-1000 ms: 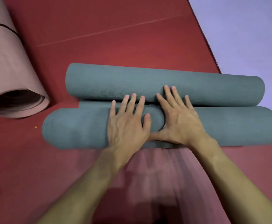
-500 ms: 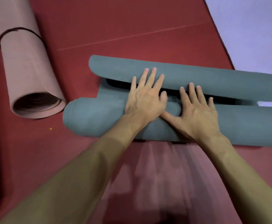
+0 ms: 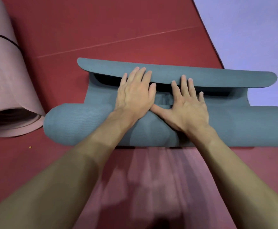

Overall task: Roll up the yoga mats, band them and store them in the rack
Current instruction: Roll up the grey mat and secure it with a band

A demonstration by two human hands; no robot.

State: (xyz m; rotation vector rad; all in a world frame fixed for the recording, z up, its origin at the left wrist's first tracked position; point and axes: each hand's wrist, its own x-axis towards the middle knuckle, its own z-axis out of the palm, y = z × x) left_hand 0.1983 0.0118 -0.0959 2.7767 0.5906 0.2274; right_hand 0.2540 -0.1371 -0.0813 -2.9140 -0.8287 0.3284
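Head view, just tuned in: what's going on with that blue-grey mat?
A person presses both hands flat on the blue-grey mat, left hand and right hand side by side at its middle. The near part is a thick roll; the far end curls up loose under the fingertips, so rolling is unfinished and no band shows on it. A pink mat lies rolled at the left on the red floor, a black band round it. No rack is in view.

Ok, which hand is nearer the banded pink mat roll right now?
Left. The left hand presses flat on the grey mat, on the side toward the pink roll; the right hand presses beside it, farther away. Neither touches the pink roll.
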